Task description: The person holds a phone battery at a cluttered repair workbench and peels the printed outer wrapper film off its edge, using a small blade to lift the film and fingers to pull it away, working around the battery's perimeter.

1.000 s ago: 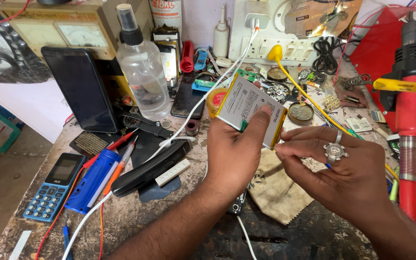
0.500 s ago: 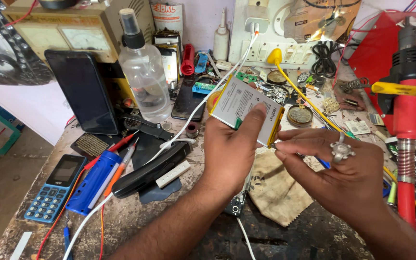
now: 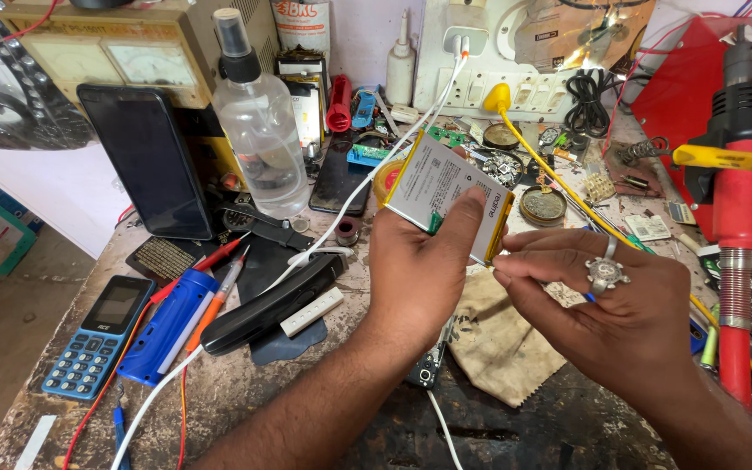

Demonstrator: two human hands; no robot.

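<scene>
1. The left hand grips a flat white phone battery with a yellow edge, thumb across its face and fingers behind, holding it tilted above the middle of the cluttered counter.
2. The right hand, wearing a silver ring, pinches at the battery's lower right corner with its fingertips closed on that edge; what, if anything, lies between them cannot be told.
3. Beneath the two hands lie a worn tan cloth and a dark phone part, mostly hidden by the left wrist.
4. Toward the counter's left edge rest a blue keypad phone, a blue tool with red probes beside it, and a black handset — a small white strip lies just beside the handset.
5. At the back left, a black smartphone leans upright against a yellowed meter box, with a clear spray bottle standing near it.
6. A white cable runs from the white switchboard at the back, down across the counter to its front edge.
7. At the right edge, a red and black hot-air tool stands upright, a yellow cable looped across it — round tins and small parts crowd the back right.
</scene>
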